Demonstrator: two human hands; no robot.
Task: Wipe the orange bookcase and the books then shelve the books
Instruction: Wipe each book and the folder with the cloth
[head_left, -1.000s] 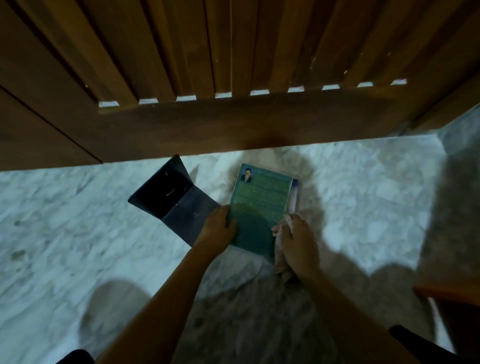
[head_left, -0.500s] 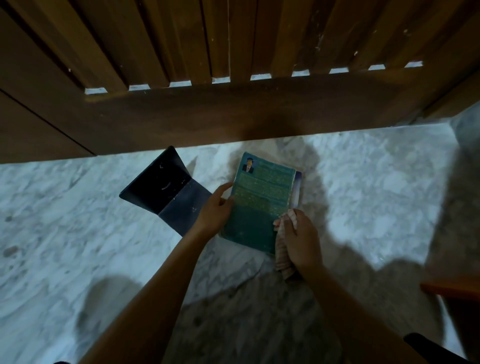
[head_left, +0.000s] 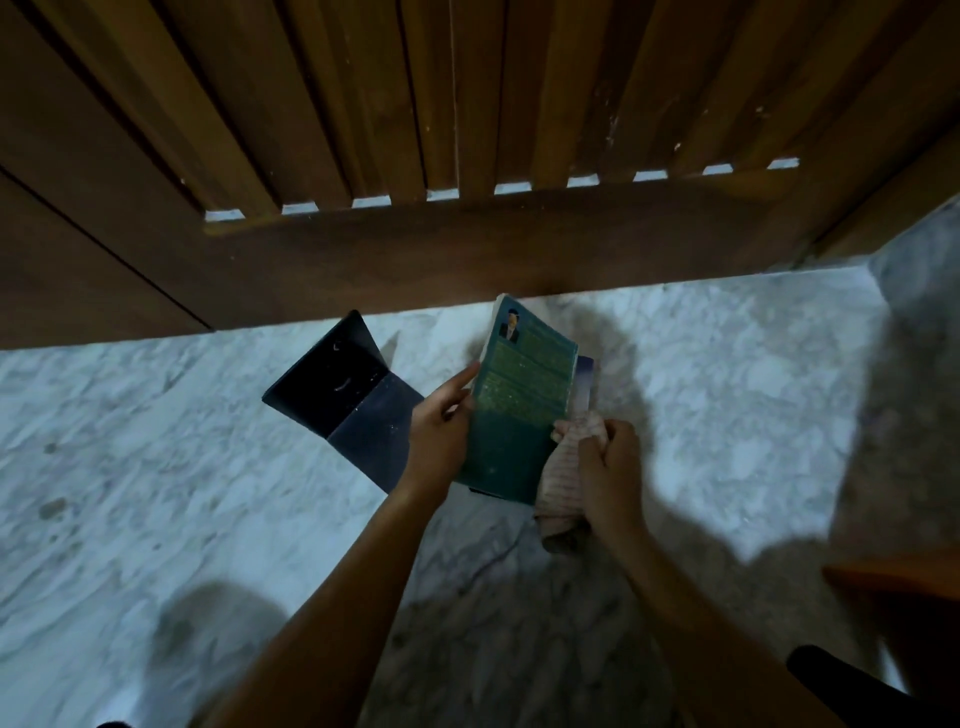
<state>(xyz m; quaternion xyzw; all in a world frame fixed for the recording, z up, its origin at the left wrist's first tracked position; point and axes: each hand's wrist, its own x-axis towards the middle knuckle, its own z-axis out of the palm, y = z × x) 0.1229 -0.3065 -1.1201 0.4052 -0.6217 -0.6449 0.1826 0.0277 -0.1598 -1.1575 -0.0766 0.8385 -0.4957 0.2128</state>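
Gripping green book by left edge with left hand; clutching cloth against right edge with right hand. Just left on marble floor: dark open folder. Close behind: slatted wooden door.

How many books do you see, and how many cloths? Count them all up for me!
Books: 3, the green book, the dark open book and a pale-edged book under the green one.
Cloths: 1, the cloth in the right hand.
Total: 4

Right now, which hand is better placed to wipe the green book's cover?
Right. The right hand grips the cloth against the right edge of the green book. The left hand holds its left edge, so it probably serves best to steady it.
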